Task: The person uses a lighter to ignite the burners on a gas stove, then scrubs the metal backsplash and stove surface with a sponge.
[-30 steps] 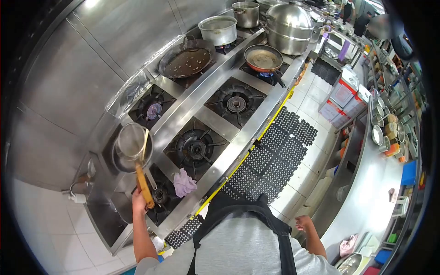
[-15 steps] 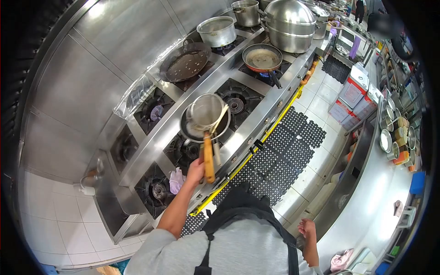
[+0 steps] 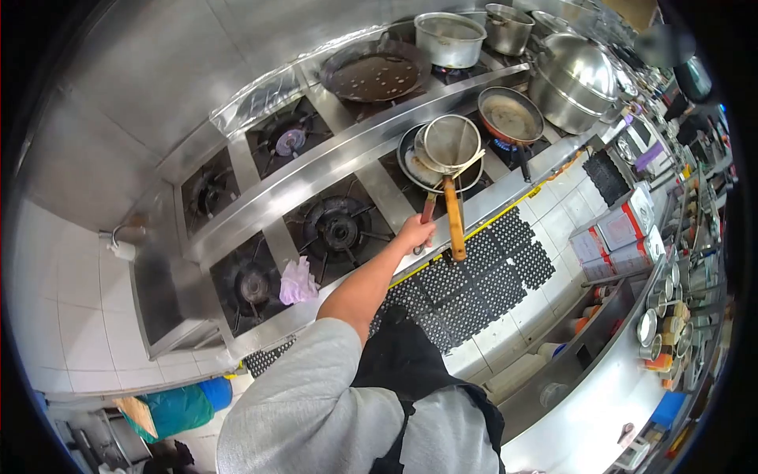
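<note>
While the left hand (image 3: 417, 234) grips the pan handle (image 3: 429, 208), fingers wrapped closed, the box labels (image 3: 620, 229) are illegible.

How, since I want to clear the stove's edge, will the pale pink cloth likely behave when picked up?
The pale pink cloth will probably be floppy, since it lies in loose folds. It looks thin, so likely light unless wet. A fold might catch on the burner beside it.
</note>
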The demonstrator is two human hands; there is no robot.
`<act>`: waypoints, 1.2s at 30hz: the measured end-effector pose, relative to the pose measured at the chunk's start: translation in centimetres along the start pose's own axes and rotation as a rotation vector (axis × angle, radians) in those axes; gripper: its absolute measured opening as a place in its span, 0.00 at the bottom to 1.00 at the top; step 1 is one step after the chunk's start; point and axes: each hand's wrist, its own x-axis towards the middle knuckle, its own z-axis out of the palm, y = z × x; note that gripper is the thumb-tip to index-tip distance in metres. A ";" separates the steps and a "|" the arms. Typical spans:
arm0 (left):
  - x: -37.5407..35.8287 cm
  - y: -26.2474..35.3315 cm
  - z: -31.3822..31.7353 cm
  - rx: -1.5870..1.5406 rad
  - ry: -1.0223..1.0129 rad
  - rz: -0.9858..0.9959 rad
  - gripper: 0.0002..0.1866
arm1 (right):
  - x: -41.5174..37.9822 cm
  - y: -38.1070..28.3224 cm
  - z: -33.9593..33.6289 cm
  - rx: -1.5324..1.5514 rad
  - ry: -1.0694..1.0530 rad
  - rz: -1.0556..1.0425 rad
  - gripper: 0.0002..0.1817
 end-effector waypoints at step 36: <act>-35.0 -11.5 -22.4 0.743 0.350 0.085 0.22 | -5.7 -17.5 43.9 -1.170 -1.078 -0.731 0.19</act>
